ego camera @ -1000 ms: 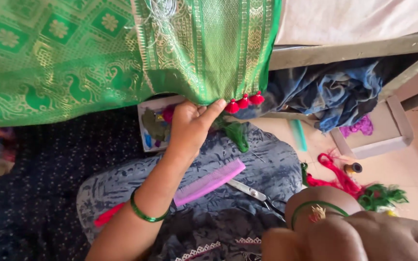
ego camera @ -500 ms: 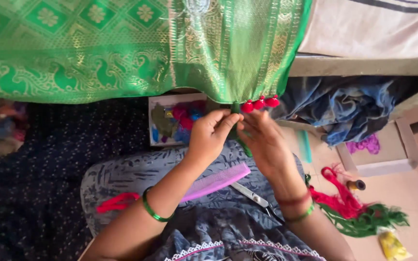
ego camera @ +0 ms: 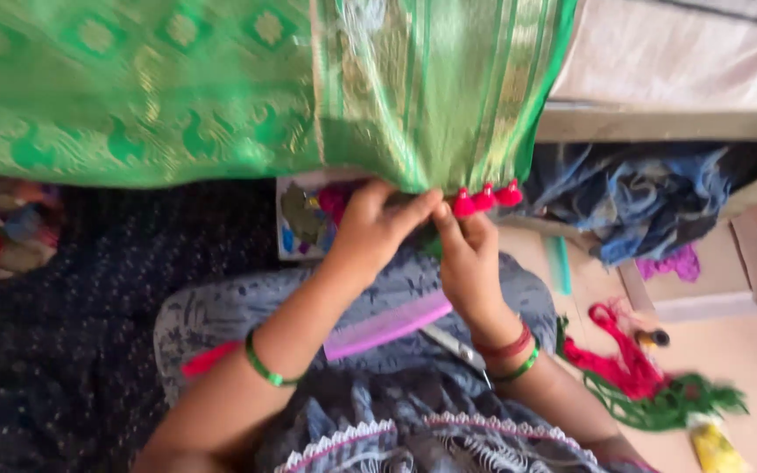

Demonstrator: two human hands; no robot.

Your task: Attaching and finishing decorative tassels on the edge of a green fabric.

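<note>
- Where the green woven silk cloth with gold patterning (ego camera: 221,88) hangs across the top of the frame, both hands meet at its lower edge, just right of centre.
- The left hand (ego camera: 370,232) has its fingers (ego camera: 413,208) pressed together on the cloth's hem, pinching it.
- The right hand (ego camera: 469,258) has its fingers closed on the same hem, just beside the row of small red tassels (ego camera: 484,200) at the cloth's lower right corner; its thumb touches the left hand's fingertips.
- A flat pink plastic comb (ego camera: 387,326) lies on the grey printed lap fabric (ego camera: 221,307) below the hands, with a pair of metal scissors (ego camera: 457,346) just beside it, partly hidden by the right wrist.
- A tangle of red thread (ego camera: 615,359) and green thread (ego camera: 668,405) lies on the floor at lower right.
- A crumpled blue cloth (ego camera: 641,197) sits at the right, under a bed frame.
</note>
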